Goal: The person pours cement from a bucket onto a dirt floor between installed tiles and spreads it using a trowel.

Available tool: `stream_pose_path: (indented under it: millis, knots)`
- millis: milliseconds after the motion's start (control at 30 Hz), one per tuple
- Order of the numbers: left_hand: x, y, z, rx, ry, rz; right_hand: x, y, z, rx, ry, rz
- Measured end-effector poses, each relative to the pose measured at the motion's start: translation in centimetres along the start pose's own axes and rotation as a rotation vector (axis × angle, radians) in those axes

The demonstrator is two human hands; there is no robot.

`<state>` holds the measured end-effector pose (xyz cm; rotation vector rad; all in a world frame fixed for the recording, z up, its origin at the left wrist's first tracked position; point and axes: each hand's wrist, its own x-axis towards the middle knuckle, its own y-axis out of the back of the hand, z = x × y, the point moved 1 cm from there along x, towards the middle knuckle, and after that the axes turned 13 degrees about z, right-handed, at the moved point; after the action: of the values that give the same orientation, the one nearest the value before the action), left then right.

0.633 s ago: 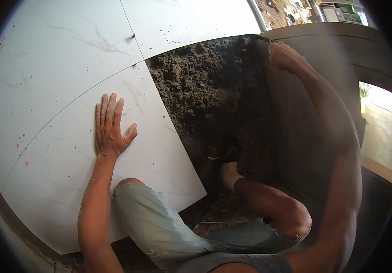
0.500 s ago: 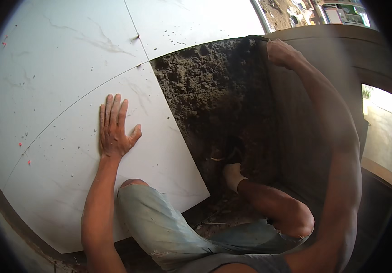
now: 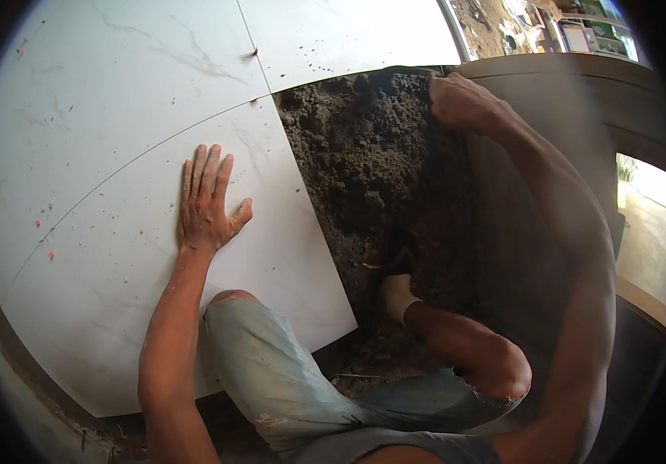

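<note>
My left hand [image 3: 207, 213] lies flat on a large white marbled floor tile [image 3: 271, 278], fingers stretched out and thumb apart. At the far right corner of the bare mortar bed [image 3: 348, 155], my right hand [image 3: 460, 102] is closed around a dark, flat, trowel-like tool [image 3: 406, 70]. Most of that tool is lost in shadow and behind the fingers. Its dark edge runs close to the front edge of the farther tile [image 3: 364, 35]. The mortar is rough, lumpy and grey-brown.
A dark grey wall [image 3: 534, 170] rises along the right side of the mortar. Small red tile spacers [image 3: 51, 255] and crumbs dot the tiles. My foot [image 3: 401, 259] stands at the near end of the mortar, beside the tile edge. Shelves [image 3: 596, 35] show beyond a far opening.
My right hand has come left and slightly nearer from the wall corner, with the dark tool along the tile edge. My left hand stays flat on the tile; the view has shifted a little.
</note>
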<state>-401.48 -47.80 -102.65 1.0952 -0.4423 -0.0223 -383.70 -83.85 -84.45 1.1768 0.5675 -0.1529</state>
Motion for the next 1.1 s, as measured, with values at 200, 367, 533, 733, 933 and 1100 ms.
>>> stream_pose_path:
  millis: [200, 367, 533, 733, 933, 1100]
  knots:
    - [-0.6, 0.4, -0.4, -0.004, 0.017, 0.038, -1.5, 3.5, -6.8, 0.147, 0.07, -0.026]
    - [0.1, 0.4, 0.0, -0.06, -0.005, 0.055, -0.9, 2.0, -6.5, 0.09, 0.104, 0.096]
    - [-1.3, 1.0, -1.1, -0.03, 0.021, 0.068, -1.8, 5.0, -12.5, 0.098, 0.202, 0.0]
    - [0.0, 1.2, -0.2, -0.055, -0.014, 0.076, -2.7, 6.3, -14.7, 0.149, 0.27, 0.064]
    - [-1.8, 2.1, -0.9, 0.006, 0.001, 0.037, -2.7, 6.5, -17.9, 0.235, 0.334, 0.067]
    - [-1.6, 2.5, -1.2, 0.008, -0.005, 0.056, -3.2, 7.3, -17.6, 0.192, 0.418, 0.076]
